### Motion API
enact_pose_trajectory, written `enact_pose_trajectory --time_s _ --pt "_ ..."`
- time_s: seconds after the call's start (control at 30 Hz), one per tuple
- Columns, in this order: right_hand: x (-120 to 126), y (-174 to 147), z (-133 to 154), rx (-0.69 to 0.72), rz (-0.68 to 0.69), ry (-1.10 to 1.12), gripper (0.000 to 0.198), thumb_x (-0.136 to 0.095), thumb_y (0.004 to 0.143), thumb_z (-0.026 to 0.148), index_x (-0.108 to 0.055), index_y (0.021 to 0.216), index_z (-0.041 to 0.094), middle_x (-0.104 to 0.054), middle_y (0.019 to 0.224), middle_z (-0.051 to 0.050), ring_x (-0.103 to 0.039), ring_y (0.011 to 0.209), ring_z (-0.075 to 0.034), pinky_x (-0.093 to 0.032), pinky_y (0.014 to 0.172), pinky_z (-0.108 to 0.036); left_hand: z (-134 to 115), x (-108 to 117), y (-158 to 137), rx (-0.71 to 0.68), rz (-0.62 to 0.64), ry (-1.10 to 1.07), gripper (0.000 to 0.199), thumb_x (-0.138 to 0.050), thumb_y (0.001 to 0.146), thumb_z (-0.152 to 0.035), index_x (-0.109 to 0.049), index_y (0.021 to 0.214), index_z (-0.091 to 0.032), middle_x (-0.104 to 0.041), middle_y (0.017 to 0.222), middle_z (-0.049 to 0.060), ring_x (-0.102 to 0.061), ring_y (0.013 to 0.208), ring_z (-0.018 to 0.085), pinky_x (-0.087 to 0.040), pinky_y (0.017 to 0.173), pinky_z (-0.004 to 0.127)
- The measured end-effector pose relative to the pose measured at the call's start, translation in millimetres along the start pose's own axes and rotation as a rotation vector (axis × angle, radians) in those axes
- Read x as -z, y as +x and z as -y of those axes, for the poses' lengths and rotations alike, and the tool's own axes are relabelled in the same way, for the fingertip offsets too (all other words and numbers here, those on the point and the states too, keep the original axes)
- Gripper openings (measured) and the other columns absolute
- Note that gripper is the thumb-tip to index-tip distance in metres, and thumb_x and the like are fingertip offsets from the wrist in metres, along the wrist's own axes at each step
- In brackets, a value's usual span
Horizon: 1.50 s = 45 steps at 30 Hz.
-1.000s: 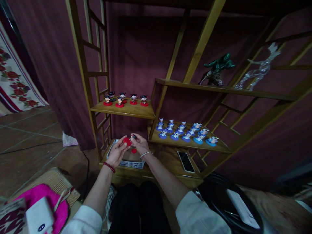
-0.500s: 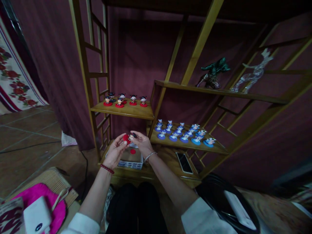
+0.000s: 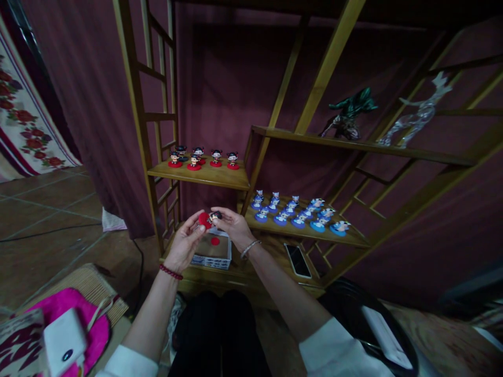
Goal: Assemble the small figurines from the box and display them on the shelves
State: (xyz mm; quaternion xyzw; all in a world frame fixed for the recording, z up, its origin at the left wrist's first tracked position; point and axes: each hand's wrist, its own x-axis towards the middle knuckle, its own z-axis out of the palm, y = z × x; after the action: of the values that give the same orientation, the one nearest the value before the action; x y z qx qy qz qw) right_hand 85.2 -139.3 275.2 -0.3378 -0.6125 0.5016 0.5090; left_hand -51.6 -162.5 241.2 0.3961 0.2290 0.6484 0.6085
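Between both hands is a small black-haired figurine (image 3: 215, 215) on a round red base (image 3: 204, 219), tipped on its side. My left hand (image 3: 186, 242) pinches the red base. My right hand (image 3: 234, 228) has its thumb and fingers on the figurine's body and head. Below them sits a shallow patterned box (image 3: 214, 262) with a brown surface, on which a red disc (image 3: 215, 241) lies. On the upper left shelf (image 3: 220, 179) stand several similar figurines (image 3: 216, 157) on red bases.
Several blue and purple figurines (image 3: 299, 217) stand on the right shelf. A phone (image 3: 297, 261) lies on the lowest board. Higher up are a green sculpture (image 3: 349, 114) and a clear deer (image 3: 418, 116). A white power bank (image 3: 65, 340) rests at lower left.
The figurine's head shows more clearly between my hands, and my right hand has shifted slightly. Both hands still hold it. The view has moved a little.
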Motion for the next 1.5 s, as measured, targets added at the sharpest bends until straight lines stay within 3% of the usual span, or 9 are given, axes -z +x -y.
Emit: enact_pose_trajectory --time_s 0.63,0.8,1.03,1.5 --pt "8.7 -1.1 6.1 0.092 0.009 -0.180 0.032 -0.060 0.067 0.024 -0.059 0.099 0.019 -0.061 0.078 0.001 -0.055 0.065 -0.009 -0.047 0.062 -0.021 0.7 -12.7 -2.8 0.004 0.022 -0.019 0.040 -0.062 0.070 -0.016 -0.056 0.109 -0.019 -0.059 0.108 0.005 -0.054 0.095 0.015 -0.045 0.079 0.024" --pt "9.7 -1.6 12.2 0.216 -0.003 -0.401 0.029 -0.059 0.070 0.023 -0.061 0.098 0.020 -0.058 0.088 -0.002 -0.055 0.066 -0.009 -0.046 0.060 -0.020 3.8 -15.1 -2.9 0.026 -0.001 -0.050 0.039 -0.063 0.069 -0.015 -0.058 0.108 -0.018 -0.060 0.107 0.006 -0.057 0.088 0.013 -0.046 0.077 0.023" --pt "7.1 -0.7 19.6 0.330 0.028 -0.636 0.026 -0.056 0.074 0.024 -0.061 0.100 0.021 -0.058 0.083 -0.001 -0.054 0.068 -0.009 -0.045 0.063 -0.020 3.2 -15.5 -3.4 0.037 -0.040 -0.132 0.035 -0.065 0.066 -0.014 -0.062 0.101 -0.017 -0.061 0.105 0.006 -0.058 0.088 0.014 -0.047 0.075 0.022" --pt "-5.5 5.3 27.9 0.327 0.091 -0.881 0.028 -0.054 0.077 0.028 -0.060 0.103 0.021 -0.059 0.081 -0.002 -0.054 0.065 -0.010 -0.043 0.063 -0.022 2.8 -8.9 -5.9 0.034 -0.106 -0.235 0.027 -0.064 0.068 -0.013 -0.064 0.095 -0.017 -0.062 0.103 0.005 -0.058 0.086 0.012 -0.047 0.075 0.021"
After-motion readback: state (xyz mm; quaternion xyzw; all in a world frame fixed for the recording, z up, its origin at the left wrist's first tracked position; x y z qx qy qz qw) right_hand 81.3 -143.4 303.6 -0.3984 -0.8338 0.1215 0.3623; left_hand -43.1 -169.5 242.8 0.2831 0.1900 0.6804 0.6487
